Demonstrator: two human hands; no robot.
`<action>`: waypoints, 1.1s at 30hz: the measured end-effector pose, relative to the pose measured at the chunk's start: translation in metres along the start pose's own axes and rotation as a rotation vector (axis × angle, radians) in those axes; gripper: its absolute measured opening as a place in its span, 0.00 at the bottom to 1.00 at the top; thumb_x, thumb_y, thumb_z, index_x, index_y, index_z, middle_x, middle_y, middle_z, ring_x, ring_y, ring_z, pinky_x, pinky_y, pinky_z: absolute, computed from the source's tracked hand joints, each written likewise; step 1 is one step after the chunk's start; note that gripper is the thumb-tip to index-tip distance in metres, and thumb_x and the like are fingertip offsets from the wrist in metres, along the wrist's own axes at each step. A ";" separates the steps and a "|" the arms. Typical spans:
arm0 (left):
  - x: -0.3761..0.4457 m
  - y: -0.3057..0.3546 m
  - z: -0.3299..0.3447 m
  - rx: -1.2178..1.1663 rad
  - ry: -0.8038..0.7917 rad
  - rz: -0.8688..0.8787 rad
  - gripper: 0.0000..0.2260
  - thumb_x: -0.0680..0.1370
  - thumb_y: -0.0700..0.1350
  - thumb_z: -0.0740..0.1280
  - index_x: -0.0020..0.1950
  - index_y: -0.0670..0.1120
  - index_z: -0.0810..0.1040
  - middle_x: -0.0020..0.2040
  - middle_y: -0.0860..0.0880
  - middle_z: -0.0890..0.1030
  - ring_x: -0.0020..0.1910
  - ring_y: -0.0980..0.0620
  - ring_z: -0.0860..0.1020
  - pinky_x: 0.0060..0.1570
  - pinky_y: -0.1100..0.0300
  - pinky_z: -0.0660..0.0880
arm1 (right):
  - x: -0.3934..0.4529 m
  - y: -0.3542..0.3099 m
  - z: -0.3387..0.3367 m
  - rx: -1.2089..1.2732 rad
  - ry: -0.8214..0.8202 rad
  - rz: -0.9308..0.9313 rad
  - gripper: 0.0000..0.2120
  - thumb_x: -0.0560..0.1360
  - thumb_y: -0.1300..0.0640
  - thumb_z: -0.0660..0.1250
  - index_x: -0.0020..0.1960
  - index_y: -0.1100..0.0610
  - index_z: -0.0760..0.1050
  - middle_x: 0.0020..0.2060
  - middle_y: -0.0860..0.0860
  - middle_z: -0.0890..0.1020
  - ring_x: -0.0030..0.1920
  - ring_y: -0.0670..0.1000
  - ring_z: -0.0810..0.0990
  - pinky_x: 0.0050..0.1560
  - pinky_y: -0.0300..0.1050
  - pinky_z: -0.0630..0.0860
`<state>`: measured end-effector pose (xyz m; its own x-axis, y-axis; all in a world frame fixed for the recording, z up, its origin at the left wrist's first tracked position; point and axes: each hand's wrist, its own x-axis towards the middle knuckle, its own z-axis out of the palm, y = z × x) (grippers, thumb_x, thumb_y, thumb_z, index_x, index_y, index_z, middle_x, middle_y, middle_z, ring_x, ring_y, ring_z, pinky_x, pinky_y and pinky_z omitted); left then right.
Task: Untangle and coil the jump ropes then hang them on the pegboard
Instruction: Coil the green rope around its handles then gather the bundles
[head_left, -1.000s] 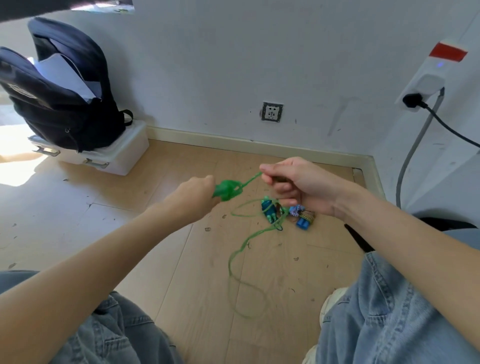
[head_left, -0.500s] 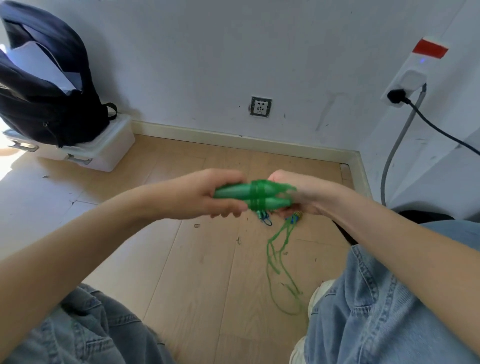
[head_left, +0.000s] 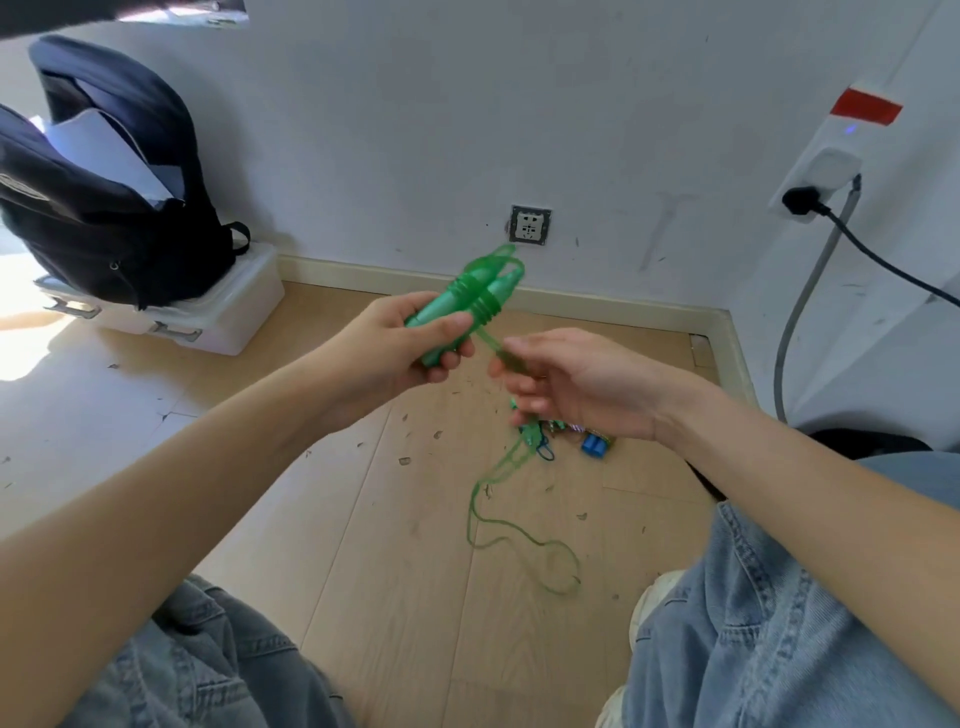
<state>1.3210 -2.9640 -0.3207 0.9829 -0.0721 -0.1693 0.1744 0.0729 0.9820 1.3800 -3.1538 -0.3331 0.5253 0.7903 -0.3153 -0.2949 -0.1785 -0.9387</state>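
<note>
1. Head view: left hand (head_left: 400, 345) grips two green jump-rope handles (head_left: 467, 306) side by side, several turns of green cord (head_left: 488, 306) wound round them, tips angled up toward the wall socket (head_left: 530, 224).
2. Right hand (head_left: 576, 384), fingers curled, pinches the cord just beside the handles.
3. Loose cord trails down onto the wooden floor (head_left: 291, 467).
4. Further jump ropes (head_left: 592, 441), blue handles, heaped on the floor beneath the right hand.
5. Black backpack (head_left: 104, 208) on a white storage box (head_left: 218, 317), left.

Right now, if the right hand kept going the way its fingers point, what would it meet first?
Probably the green handles gripped in the left hand; the right hand points left toward them, pinching the green cord, though depth is unclear.
</note>
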 end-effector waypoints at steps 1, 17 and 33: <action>0.003 -0.001 -0.004 -0.039 0.071 -0.014 0.08 0.75 0.42 0.66 0.53 0.42 0.76 0.35 0.49 0.78 0.31 0.58 0.74 0.32 0.67 0.74 | 0.000 0.000 0.002 -0.059 0.007 0.011 0.10 0.79 0.56 0.59 0.42 0.60 0.74 0.26 0.47 0.68 0.26 0.45 0.67 0.34 0.39 0.73; -0.014 -0.019 0.030 1.084 -0.486 -0.167 0.06 0.78 0.42 0.62 0.47 0.47 0.64 0.45 0.50 0.77 0.39 0.56 0.74 0.38 0.65 0.72 | 0.002 -0.002 -0.002 -0.452 0.149 0.070 0.18 0.78 0.52 0.62 0.31 0.57 0.72 0.19 0.46 0.67 0.22 0.46 0.63 0.25 0.38 0.67; -0.005 0.007 -0.007 0.012 0.108 -0.054 0.15 0.76 0.38 0.64 0.61 0.40 0.68 0.41 0.46 0.80 0.34 0.56 0.76 0.34 0.66 0.75 | -0.003 0.008 -0.001 -0.725 0.069 0.136 0.28 0.79 0.41 0.50 0.31 0.58 0.73 0.22 0.48 0.70 0.22 0.45 0.65 0.29 0.36 0.66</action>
<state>1.3179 -2.9562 -0.3131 0.9729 0.0319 -0.2292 0.2270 0.0603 0.9720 1.3768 -3.1584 -0.3401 0.5777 0.6992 -0.4211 0.2273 -0.6333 -0.7398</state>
